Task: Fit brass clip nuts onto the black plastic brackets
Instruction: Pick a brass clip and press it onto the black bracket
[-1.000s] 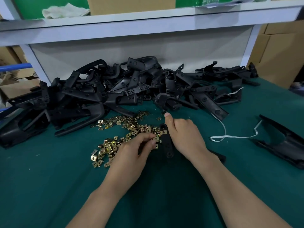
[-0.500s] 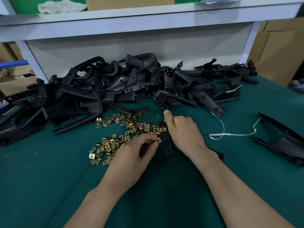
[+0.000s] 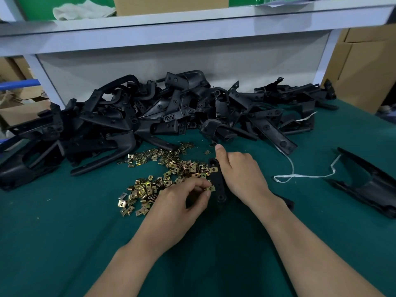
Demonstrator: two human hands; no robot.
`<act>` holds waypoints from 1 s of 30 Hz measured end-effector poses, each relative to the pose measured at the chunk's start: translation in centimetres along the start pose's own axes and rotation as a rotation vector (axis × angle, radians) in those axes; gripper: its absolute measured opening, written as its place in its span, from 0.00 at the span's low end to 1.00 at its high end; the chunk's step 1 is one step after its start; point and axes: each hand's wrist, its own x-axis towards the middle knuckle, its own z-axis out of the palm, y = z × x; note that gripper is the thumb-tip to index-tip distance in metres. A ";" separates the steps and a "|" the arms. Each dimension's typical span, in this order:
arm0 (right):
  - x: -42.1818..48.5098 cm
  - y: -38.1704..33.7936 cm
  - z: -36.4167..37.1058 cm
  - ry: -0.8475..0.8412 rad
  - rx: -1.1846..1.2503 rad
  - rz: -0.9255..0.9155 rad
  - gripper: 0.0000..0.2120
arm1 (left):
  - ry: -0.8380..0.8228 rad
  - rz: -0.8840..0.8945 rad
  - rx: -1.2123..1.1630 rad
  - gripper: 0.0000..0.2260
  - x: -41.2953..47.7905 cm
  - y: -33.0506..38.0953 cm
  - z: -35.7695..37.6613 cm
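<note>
A black plastic bracket (image 3: 218, 180) lies on the green table (image 3: 64, 243), its flat arm pointing away from me. My right hand (image 3: 242, 174) grips that arm from the right, thumb stretched along it. One brass clip nut (image 3: 213, 169) sits on the arm's left edge near the top. My left hand (image 3: 182, 202) pinches a second brass clip nut (image 3: 211, 188) against the left edge, lower down. A loose pile of brass clip nuts (image 3: 162, 176) spreads to the left of both hands.
A big heap of black brackets (image 3: 171, 116) runs along the back under a white shelf (image 3: 192, 24). Another black part (image 3: 368, 187) lies at the right, with a white string (image 3: 300, 175) beside it. Cardboard boxes (image 3: 364, 67) stand at the far right.
My left hand has brought the pinched clip nut right up to the bracket arm's edge. The right hand holds the bracket in the same spot.
</note>
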 end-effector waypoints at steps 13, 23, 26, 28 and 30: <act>0.0 -0.1 0.0 -0.012 0.003 0.010 0.31 | -0.013 -0.021 -0.020 0.07 0.1 -0.2 0.0; 0.0 0.0 0.0 -0.004 0.025 0.009 0.31 | -0.001 -0.008 -0.030 0.07 0.2 -0.4 0.1; 0.0 0.0 0.0 -0.002 0.025 -0.002 0.31 | -0.020 -0.020 -0.035 0.06 0.3 -0.3 0.0; 0.0 -0.1 -0.1 -0.004 0.022 -0.004 0.31 | -0.032 -0.028 -0.034 0.07 0.3 -0.2 -0.1; -0.1 -0.2 -0.1 -0.010 0.015 0.002 0.30 | -0.038 -0.034 -0.027 0.07 0.3 -0.2 -0.1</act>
